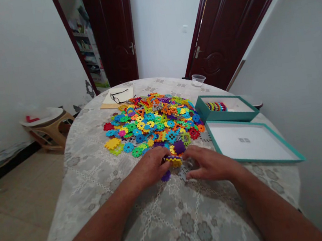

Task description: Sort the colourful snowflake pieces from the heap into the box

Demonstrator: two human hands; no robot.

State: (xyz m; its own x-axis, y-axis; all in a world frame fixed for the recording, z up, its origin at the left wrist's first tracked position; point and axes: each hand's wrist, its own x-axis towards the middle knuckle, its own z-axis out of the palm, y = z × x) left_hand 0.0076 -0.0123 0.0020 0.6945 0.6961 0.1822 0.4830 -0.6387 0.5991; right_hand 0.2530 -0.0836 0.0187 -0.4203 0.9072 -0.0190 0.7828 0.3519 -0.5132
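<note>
Near the front of the pile, my left hand [155, 164] pinches a small stack of yellow and purple notched plastic building pieces [174, 161]. A purple piece [166, 176] shows just below its thumb. My right hand [209, 162] curls round a grey notched building piece [183, 171], with its thumb at the lower edge and its index fingertip close to the yellow and purple stack. Just beyond both hands spreads a large heap of colourful interlocking pieces [149, 124], gear-shaped and square. A dark purple square piece [179, 147] lies at the heap's near edge.
Right of the heap stands a teal box [228, 117] holding a row of coloured pieces, with its white-lined lid [255, 139] in front. Glasses [119, 97] rest on papers at the back left. A clear plastic cup [198, 79] stands at the far edge. A stool [51, 129] is beyond the table's left side.
</note>
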